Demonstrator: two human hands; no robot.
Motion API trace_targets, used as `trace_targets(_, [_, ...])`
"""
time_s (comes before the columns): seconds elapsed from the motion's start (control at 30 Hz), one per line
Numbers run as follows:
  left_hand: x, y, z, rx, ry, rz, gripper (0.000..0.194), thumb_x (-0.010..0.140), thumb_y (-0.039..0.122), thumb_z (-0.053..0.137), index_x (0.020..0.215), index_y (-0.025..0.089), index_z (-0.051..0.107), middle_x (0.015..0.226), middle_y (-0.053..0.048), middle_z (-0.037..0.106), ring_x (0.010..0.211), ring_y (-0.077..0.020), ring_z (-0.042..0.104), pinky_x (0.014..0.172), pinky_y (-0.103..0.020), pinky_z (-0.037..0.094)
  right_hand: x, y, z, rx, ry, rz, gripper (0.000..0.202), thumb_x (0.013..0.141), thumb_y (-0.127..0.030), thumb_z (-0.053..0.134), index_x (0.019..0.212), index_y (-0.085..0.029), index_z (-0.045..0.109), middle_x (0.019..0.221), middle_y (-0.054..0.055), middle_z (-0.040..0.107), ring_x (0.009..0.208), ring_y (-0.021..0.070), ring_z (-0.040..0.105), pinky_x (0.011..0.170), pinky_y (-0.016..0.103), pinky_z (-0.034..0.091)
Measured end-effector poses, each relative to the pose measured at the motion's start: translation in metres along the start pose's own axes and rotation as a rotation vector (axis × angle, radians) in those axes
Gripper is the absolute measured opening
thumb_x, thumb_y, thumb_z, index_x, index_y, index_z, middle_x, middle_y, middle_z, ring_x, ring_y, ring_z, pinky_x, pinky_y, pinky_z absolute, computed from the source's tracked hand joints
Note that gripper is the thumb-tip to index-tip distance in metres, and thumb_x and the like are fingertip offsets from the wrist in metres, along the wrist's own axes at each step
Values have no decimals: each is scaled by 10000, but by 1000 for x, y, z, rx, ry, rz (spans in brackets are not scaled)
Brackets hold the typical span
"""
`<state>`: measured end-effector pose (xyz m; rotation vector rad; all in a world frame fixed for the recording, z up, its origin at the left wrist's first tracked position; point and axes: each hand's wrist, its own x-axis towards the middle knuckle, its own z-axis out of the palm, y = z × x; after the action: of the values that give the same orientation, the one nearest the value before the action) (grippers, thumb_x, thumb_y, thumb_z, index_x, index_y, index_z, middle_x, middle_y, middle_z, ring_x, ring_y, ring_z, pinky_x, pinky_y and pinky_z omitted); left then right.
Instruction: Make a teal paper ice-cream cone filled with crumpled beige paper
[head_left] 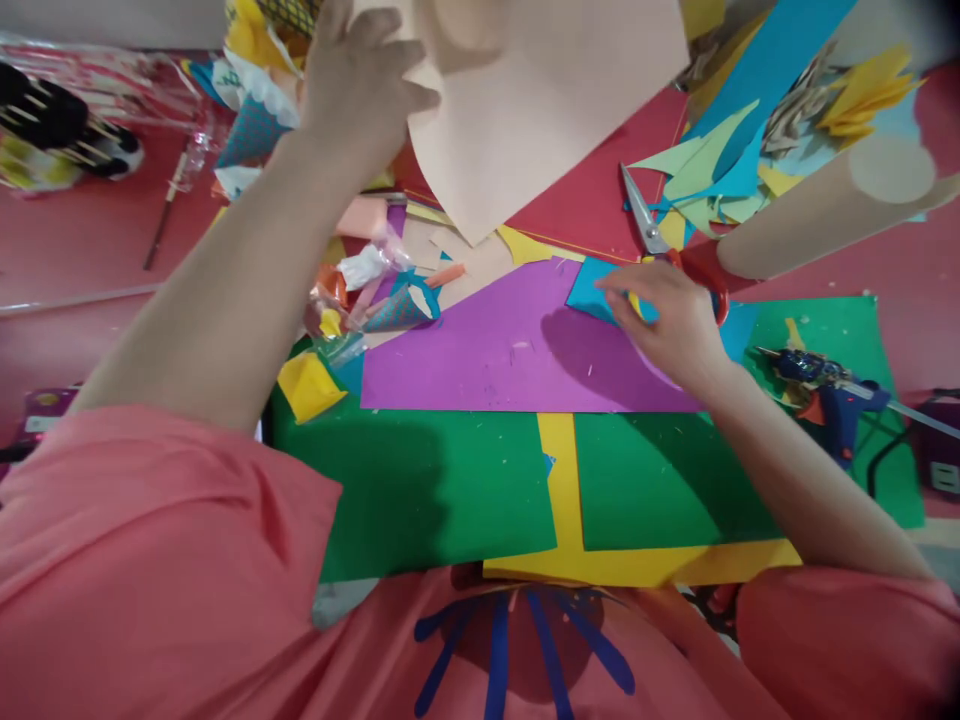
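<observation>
My left hand (364,80) is raised at the upper left, fingers spread, over the left edge of a large pale peach sheet (540,90) with a pointed lower end. Whether it touches the sheet I cannot tell. My right hand (675,325) hovers over a small blue paper piece (589,285), thumb and forefinger curved and slightly apart, casting a shadow on the purple sheet (480,350). Scissors (643,215) with red and yellow handles lie beside and partly behind this hand, blades pointing away from me.
Green sheets (420,480) lie over a yellow sheet (637,565) near me. A blue glue gun (836,395) rests at right, below a cardboard tube (810,225). Paper scraps (705,175) pile up behind. A patterned blue cone (401,308) and yellow piece (309,385) sit at left.
</observation>
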<state>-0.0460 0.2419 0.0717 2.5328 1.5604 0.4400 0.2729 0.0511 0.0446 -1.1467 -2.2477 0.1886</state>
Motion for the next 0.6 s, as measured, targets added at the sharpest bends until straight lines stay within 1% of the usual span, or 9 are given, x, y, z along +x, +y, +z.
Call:
trace_targets(0.03, [0,-5,1,61,-67,1,279,1061,337,385,1103,254,648,1517,131,500,1485,-79,260,1274,-529,-37,14,12,3,-30,-33,34,217,985,-253,488,1037,-226,696,1044,70,773,1005,227,722,871,390,583])
trace_targets(0.13, [-6,-8,0,264,-195,-61,365,1081,288,301,1178,212,644,1622,96,342,1536,-125,141,1278,-541,-74,56,50,18,-125,-203,179,318,990,-377,480,1125,-192,700,1161,103,748,1110,244,682,950,438,544])
trace_targets(0.2, [-12,-5,-4,339,-200,-112,384,1085,283,276,1237,199,619,1644,87,291,1545,-134,98,1282,-529,-88,77,70,29,-159,-346,215,478,965,-486,508,1258,-132,640,1321,134,675,1226,246,614,1034,456,487])
trace_targets(0.27, [-17,-2,-10,391,-189,-147,441,1092,315,226,1259,181,612,1653,77,260,1551,-146,57,1286,-510,-108,89,81,37,-173,-428,176,610,944,-569,486,1321,-101,587,1407,146,612,1275,240,563,1080,463,440])
trace_targets(0.4, [-20,0,-21,426,-212,-181,521,1094,325,132,1339,176,567,1654,55,225,1556,-186,45,1291,-531,-82,90,80,40,-184,-464,104,527,962,-473,445,1289,-87,594,1385,148,621,1255,240,552,1080,456,421])
trace_targets(0.47, [-16,-9,-22,432,-198,-179,512,1090,295,134,1357,187,558,1629,44,266,1547,-191,86,1294,-549,-54,87,72,36,-224,-492,113,449,972,-389,439,1279,-105,601,1354,154,635,1236,256,559,1056,469,429])
trace_targets(0.5, [-12,-18,-20,436,-184,-178,522,1089,306,127,1359,188,558,1608,37,300,1538,-190,114,1299,-551,-33,87,67,33,-260,-520,121,424,977,-356,432,1282,-114,602,1333,160,644,1231,267,564,1043,473,435])
trace_targets(0.53, [-7,-30,-16,440,-162,-235,528,1087,283,117,1348,188,566,1577,44,349,1526,-176,149,1307,-550,5,86,62,30,-305,-550,125,412,982,-326,422,1290,-117,598,1308,168,654,1225,280,571,1027,476,443])
trace_targets(0.6, [5,-63,-6,444,-142,-228,445,1078,252,213,1348,185,561,1533,57,419,1500,-164,233,1305,-543,159,88,53,23,-381,-608,98,419,988,-271,399,1331,-101,568,1265,189,668,1203,310,598,988,476,467])
